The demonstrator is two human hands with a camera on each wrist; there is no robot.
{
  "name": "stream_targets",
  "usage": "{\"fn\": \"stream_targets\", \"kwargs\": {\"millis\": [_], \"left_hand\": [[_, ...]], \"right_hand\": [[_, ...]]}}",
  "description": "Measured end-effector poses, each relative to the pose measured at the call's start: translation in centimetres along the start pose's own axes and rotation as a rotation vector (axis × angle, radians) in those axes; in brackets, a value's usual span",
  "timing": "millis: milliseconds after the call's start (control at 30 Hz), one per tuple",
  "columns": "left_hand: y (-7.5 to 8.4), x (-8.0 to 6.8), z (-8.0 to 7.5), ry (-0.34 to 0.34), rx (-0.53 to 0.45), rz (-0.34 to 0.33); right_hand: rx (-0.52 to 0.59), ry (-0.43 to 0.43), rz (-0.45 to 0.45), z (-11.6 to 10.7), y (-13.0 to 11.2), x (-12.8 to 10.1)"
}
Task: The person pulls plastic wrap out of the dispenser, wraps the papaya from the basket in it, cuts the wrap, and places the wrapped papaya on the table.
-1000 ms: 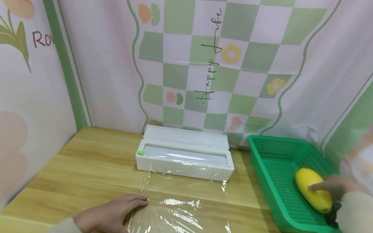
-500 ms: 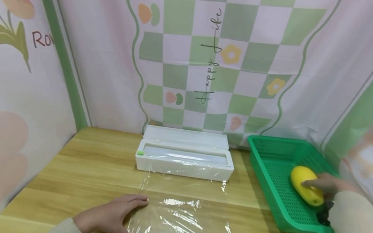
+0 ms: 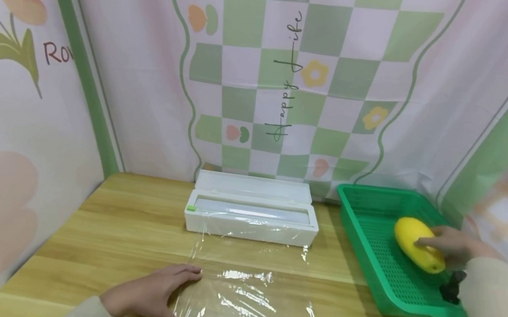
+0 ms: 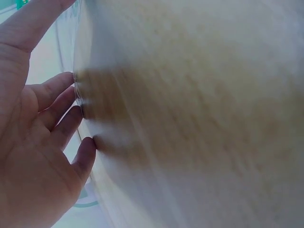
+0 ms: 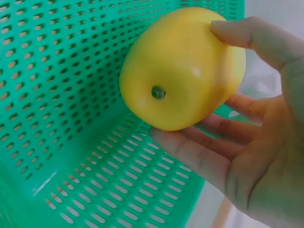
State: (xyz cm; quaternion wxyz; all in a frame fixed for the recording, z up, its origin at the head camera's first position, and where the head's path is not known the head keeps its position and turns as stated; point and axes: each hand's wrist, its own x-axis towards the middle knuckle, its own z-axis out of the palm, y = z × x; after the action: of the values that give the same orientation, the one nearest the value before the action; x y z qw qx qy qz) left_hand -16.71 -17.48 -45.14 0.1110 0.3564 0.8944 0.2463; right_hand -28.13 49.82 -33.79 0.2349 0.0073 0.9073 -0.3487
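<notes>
In the head view, my right hand (image 3: pixel 459 246) holds a yellow mango (image 3: pixel 415 242) inside the green basket (image 3: pixel 397 306). The right wrist view shows the thumb on top of the mango (image 5: pixel 175 66) and the other fingers curled beneath it, the dark stem spot facing the camera. My left hand (image 3: pixel 147 293) rests at the left edge of a sheet of cling film (image 3: pixel 247 306) spread over the table. Its fingers are spread, with fingertips on the surface in the left wrist view. The film runs out of a white dispenser box (image 3: pixel 250 230) with its lid up.
The wooden table (image 3: pixel 131 228) backs onto a patterned curtain (image 3: pixel 287 78), with more printed cloth at both sides. A small green slider (image 3: pixel 191 208) sits at the left end of the dispenser. The basket stands at the table's right side.
My right hand has shifted the mango slightly back and to the left within the basket. The left hand, film and dispenser have stayed put.
</notes>
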Motion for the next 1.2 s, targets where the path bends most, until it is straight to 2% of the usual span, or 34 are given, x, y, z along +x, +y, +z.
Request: {"fn": "stream_targets", "kwargs": {"millis": [67, 167, 300, 467, 667, 900, 1200], "left_hand": [[0.0, 0.0, 0.0, -0.003, 0.0, -0.001], [-0.1, 0.1, 0.0, -0.004, 0.004, 0.0], [-0.2, 0.1, 0.1, -0.003, 0.009, -0.003], [-0.2, 0.1, 0.2, 0.003, 0.013, 0.0], [-0.3, 0.1, 0.3, 0.002, 0.021, 0.005], [-0.2, 0.2, 0.2, 0.004, 0.009, 0.002], [-0.2, 0.2, 0.2, 0.01, 0.024, 0.004]], "right_hand": [[-0.049, 0.006, -0.034, -0.3, -0.3, -0.2], [-0.196, 0.072, -0.089, -0.7, -1.0, -0.5], [-0.279, 0.154, -0.116, -1.0, -2.2, -0.7], [-0.292, 0.187, -0.167, -0.6, -4.2, -0.6], [-0.258, 0.165, -0.228, 0.7, -7.5, -0.8], [-0.352, 0.219, -0.309, 3.6, -12.0, -1.3], [-0.324, 0.157, -0.42, 7.8, -15.9, -1.2]]}}
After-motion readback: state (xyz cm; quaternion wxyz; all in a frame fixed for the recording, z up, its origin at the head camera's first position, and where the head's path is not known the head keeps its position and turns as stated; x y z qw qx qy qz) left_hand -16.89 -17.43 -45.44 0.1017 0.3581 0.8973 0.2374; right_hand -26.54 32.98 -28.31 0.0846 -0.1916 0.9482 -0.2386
